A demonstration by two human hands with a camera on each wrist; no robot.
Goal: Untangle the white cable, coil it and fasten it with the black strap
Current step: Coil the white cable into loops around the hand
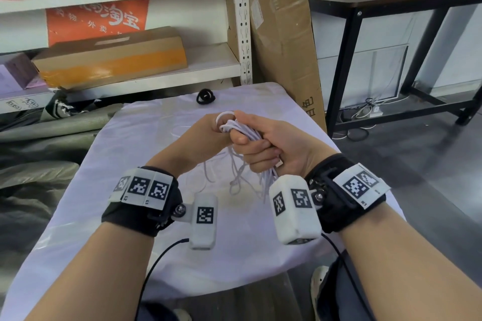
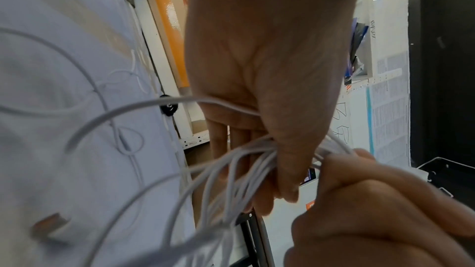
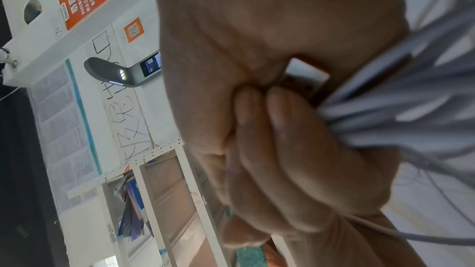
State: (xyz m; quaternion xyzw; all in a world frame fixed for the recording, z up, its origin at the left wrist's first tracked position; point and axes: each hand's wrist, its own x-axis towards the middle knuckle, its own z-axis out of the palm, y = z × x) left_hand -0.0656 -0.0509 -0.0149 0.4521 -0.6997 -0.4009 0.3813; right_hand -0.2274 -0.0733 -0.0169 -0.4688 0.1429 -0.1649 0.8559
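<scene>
Right hand (image 1: pixel 263 143) fisted around a gathered bunch of the white cable (image 1: pixel 241 129), fingers curled tight over the strands above the middle of the cloth-covered table (image 1: pixel 146 138), loose loops dangling below the fist toward the cloth. Left hand (image 1: pixel 208 133) just left of it and touching the same bundle, thumb pressing strands against the fingers in the left wrist view. Black strap (image 1: pixel 205 96) lying curled on the far part of the table, well apart from both hands, in front of the shelf (image 1: pixel 146 81).

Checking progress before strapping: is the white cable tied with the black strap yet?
No. The strap lies apart on the table; both hands grip the cable.
</scene>
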